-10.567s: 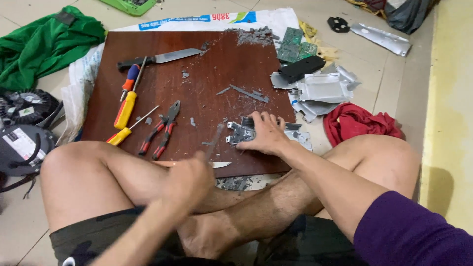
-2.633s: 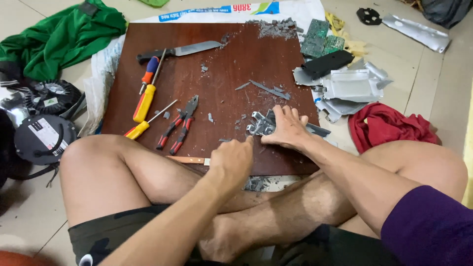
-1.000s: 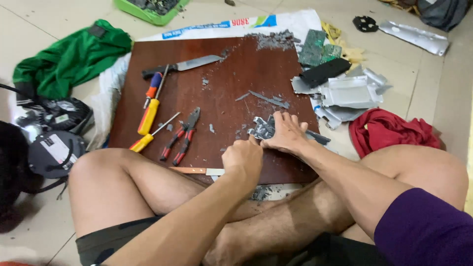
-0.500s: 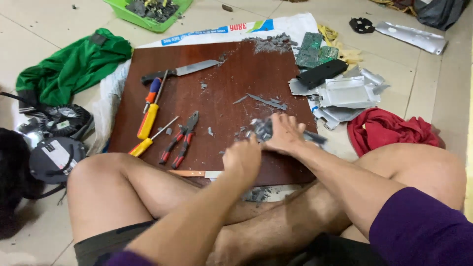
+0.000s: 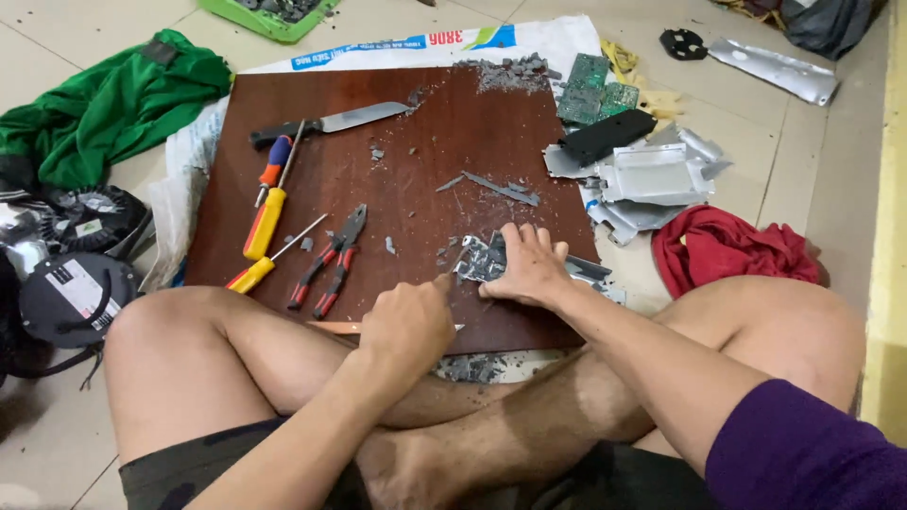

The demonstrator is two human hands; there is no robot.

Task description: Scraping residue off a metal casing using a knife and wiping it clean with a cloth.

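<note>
Brown board, near edge: right hand fingers flat on metal part, left hand fingers perhaps gripping tool.

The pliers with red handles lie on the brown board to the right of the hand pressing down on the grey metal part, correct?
Not quite. In the head view the pliers with red handles lie on the brown board, but to the left of the right hand pressing down on the grey metal part, not to its right.
</note>
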